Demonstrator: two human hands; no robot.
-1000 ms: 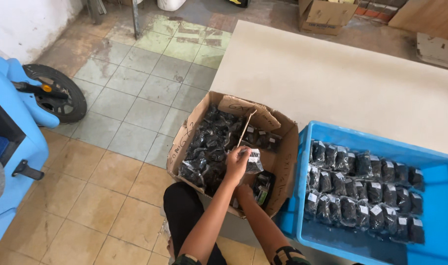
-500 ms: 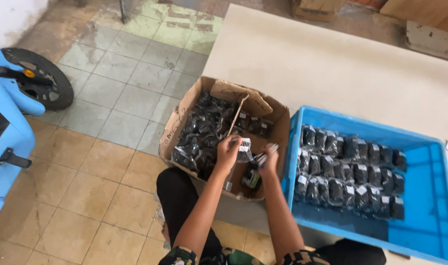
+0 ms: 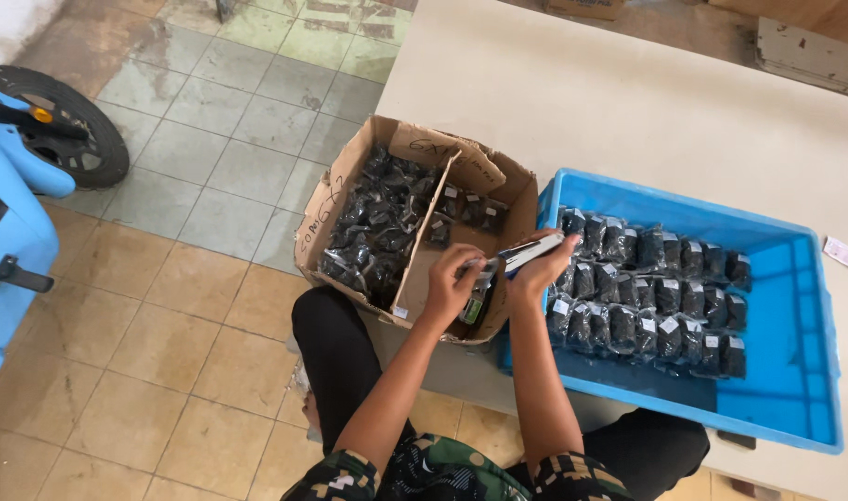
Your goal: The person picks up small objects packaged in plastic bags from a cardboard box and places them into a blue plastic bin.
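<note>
Having lifted a stapler (image 3: 532,250) from the cardboard box (image 3: 349,181), our right hand (image 3: 535,271) is clamping it, seemingly onto the small black packet (image 3: 480,281) our left hand (image 3: 453,283) is pinching; rows are filling the blue crate (image 3: 795,371) rightward, many packets remaining boxed.

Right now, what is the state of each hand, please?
Left hand: closed on a small dark packet.
Right hand: closed on a stapler.

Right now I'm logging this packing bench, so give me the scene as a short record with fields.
left hand: grips a small dark packet
right hand: holds a stapler against the packet
cardboard box: open, holds loose dark packets
blue crate: packets lined in rows
support: pale table
</note>
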